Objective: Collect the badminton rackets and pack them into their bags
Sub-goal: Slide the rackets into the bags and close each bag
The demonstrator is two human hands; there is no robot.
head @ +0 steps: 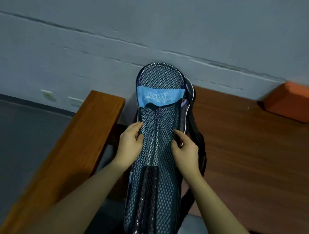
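Presently, black mesh racket bag (154, 173) with a blue label band encloses rackets; left hand (129, 142) and right hand (184, 151) pinch its opposite edges, handles below.

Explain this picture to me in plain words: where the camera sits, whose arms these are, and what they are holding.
There is no machine here. The single picture comes from a wide-angle camera worn on a person's head, looking forward and down, so the two bare arms reaching in from below are the wearer's own.

The left hand and the right hand each pinch one side of a long black mesh racket bag with a blue label. Through the mesh you can see the racket inside: its head at the far end, its dark grip nearer the person. How many rackets are inside I cannot tell.

The bag stands between a wooden rail on the left and a brown wooden table on the right. An orange block lies at the table's far edge, by the grey wall.
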